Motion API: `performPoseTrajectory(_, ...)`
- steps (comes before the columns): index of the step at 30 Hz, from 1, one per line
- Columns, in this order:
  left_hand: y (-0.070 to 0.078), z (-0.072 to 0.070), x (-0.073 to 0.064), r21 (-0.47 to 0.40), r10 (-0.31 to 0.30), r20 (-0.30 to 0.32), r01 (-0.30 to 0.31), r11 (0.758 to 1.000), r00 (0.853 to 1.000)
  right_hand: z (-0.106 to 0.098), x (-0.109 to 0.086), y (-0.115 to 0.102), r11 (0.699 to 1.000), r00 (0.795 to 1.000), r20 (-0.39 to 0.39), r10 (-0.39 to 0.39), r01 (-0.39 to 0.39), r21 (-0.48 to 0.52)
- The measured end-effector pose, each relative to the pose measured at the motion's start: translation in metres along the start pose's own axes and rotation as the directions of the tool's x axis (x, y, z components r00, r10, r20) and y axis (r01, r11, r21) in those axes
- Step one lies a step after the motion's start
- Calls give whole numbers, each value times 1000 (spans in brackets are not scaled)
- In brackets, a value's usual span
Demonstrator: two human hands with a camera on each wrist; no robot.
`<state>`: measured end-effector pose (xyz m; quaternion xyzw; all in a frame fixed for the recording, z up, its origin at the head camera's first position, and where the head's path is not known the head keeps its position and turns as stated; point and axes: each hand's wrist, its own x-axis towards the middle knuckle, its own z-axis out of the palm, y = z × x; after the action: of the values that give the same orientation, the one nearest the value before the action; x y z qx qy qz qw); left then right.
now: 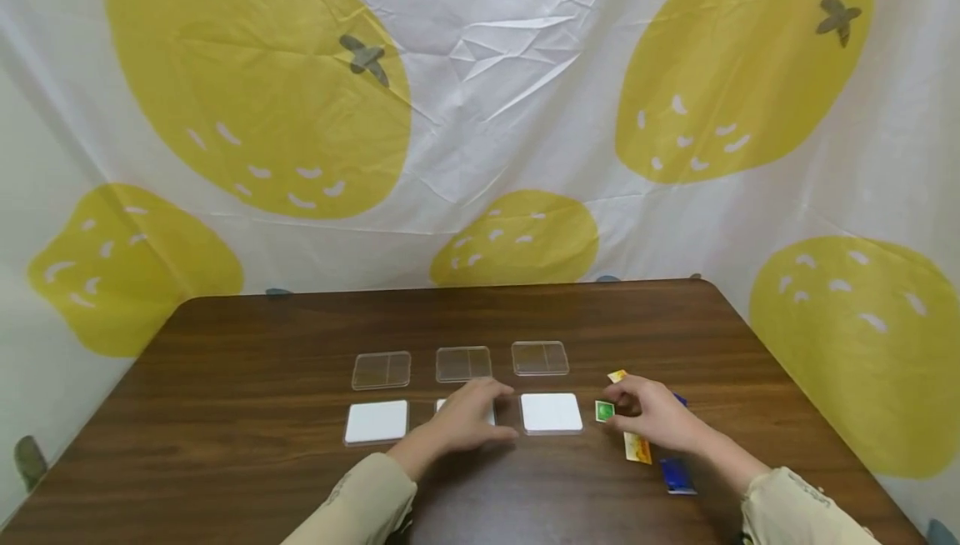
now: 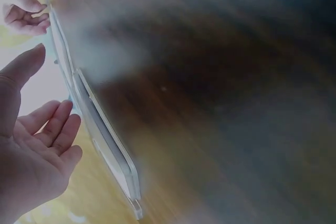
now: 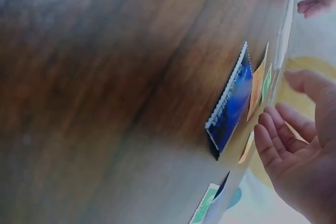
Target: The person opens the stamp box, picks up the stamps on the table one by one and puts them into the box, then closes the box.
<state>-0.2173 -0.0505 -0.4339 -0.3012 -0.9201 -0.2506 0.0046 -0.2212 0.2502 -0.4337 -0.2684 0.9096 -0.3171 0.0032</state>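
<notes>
My left hand (image 1: 467,418) hovers over the middle white-filled clear case (image 1: 491,414), fingers loosely bent and holding nothing; it hides most of that case. In the left wrist view the thumb and fingers of the left hand (image 2: 44,150) stand apart. At the right, my right hand (image 1: 660,418) is over a group of small stamps, its fingertips close to a green stamp (image 1: 604,411). A yellow-orange stamp (image 1: 637,448) lies under it, and another orange stamp (image 1: 617,376) shows behind. The right wrist view shows nothing in the right hand (image 3: 304,150), beside a blue stamp (image 3: 233,100).
White-filled cases stand left (image 1: 377,422) and right (image 1: 551,412) of the middle one. Behind them lie three clear lids (image 1: 381,370). Another blue stamp (image 1: 677,476) is nearer the front right. A lemon-print curtain (image 1: 517,112) hangs behind the wooden table (image 1: 247,412).
</notes>
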Motion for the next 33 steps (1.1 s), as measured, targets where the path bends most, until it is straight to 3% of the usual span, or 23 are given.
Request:
performPoseTrajectory(8, 7, 5, 12, 61, -8, 47, 6, 998, 999, -3, 1, 4, 999, 1000, -14, 28, -28, -41)
performPoseTrajectory(25, 6, 13, 19, 101, -29, 39, 25, 995, 999, -1, 5, 2, 996, 997, -37, 70, -71, -44)
performPoseTrajectory(33, 10, 13, 22, 101, -91, 47, 86, 991, 995, 3, 7, 2, 993, 994, -56, 94, -97, -61)
